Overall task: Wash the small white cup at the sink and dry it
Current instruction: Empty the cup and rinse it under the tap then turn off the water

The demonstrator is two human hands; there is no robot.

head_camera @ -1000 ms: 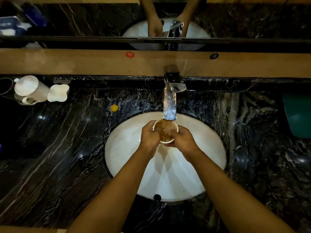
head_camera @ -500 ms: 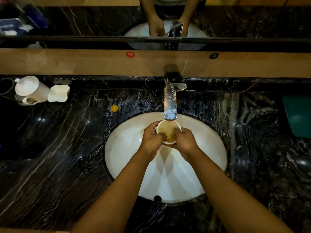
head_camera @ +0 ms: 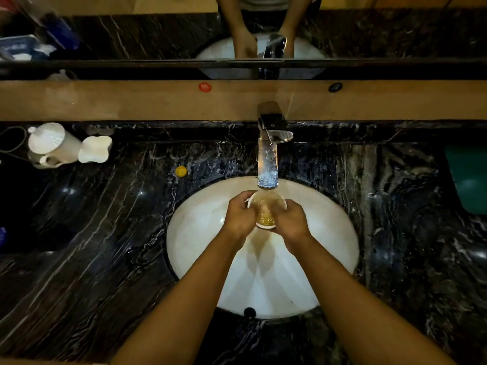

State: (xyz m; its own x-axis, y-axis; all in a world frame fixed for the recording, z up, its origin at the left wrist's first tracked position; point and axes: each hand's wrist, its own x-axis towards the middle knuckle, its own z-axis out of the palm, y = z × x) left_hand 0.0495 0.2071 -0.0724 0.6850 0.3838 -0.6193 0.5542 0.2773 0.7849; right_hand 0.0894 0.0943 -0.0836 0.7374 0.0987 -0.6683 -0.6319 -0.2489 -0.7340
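The small white cup (head_camera: 266,210) is over the white oval sink (head_camera: 200,233), directly under the chrome faucet (head_camera: 268,154). Water runs from the spout into the cup, which holds brownish, bubbling water. My left hand (head_camera: 239,216) grips the cup's left side. My right hand (head_camera: 291,222) grips its right side. Both sets of fingers curl round the cup wall, and the cup's base is hidden behind them.
Black marble counter (head_camera: 92,246) surrounds the sink. White lidded jugs (head_camera: 52,144) and a white dish (head_camera: 95,149) stand at the back left. A small yellow cap (head_camera: 181,171) lies near the basin. A green object (head_camera: 469,177) sits at the right edge. A mirror runs along the back.
The cup and both hands have shifted slightly right and toward the spout. The water in the cup looks paler and more churned.
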